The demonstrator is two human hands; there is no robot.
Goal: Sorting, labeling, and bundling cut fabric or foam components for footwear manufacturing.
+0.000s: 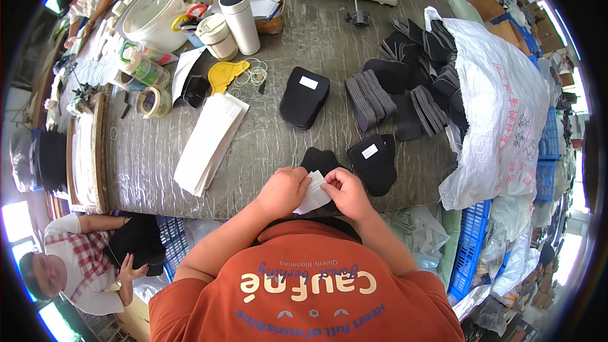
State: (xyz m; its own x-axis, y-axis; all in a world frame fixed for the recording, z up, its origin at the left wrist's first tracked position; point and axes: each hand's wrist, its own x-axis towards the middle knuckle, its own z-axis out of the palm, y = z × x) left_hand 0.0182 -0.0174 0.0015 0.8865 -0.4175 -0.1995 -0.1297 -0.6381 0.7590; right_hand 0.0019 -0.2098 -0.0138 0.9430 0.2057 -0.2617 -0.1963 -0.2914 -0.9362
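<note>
A small white label sheet (313, 197) with fine print is pinched between my two hands near the table's front edge. My left hand (284, 191) is closed on its left side, with the fingers curled. My right hand (348, 194) grips the upper right edge between thumb and fingertips. Just beyond the sheet lies a black padded piece (322, 159), partly hidden by my hands. To its right is another set of black pieces (379, 174) with a white label on top. Farther off, a neat black stack (304, 104) also bears a white label.
A white woven sack (500, 107) spills black padded pieces (405, 57) at the right. Folded white papers (211, 145) lie left of my hands. A tumbler (240, 22), a cup (217, 37) and tape rolls (154, 101) stand beyond. Two other people are at the left.
</note>
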